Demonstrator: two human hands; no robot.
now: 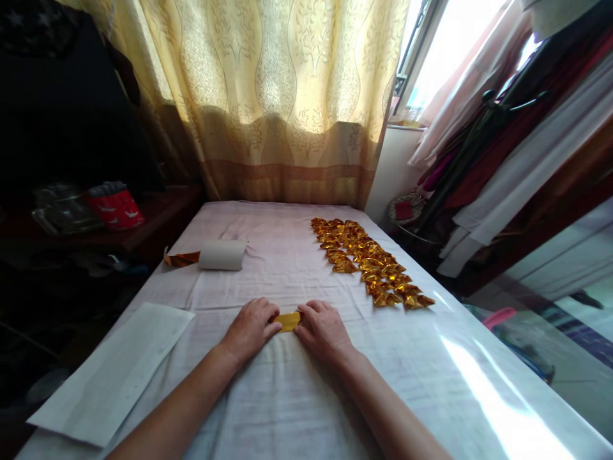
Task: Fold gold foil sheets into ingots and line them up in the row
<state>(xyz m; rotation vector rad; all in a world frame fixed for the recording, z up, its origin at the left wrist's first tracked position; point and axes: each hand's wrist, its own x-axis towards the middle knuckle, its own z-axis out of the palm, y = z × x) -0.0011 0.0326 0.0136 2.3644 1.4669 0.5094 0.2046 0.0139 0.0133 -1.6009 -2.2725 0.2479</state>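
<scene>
Between my two hands lies a small folded strip of gold foil paper [289,321], low over the white cloth of the table [282,275]. My left hand [253,324] pinches its left end between thumb and fingers. The right end is gripped by my right hand [324,327] in the same way. Beyond them to the right, several folded gold foil ingots [378,262] stand in slanting rows. A pale paper roll [223,255] lies at the back left, with copper-coloured foil [182,259] sticking out of its left end.
A stack of white paper sheets [112,374] lies at the left edge. Left of the table, a dark cabinet holds a glass jug [64,207] and a red container [116,206]. A yellow curtain [287,96] hangs behind; clothes [522,140] hang at right.
</scene>
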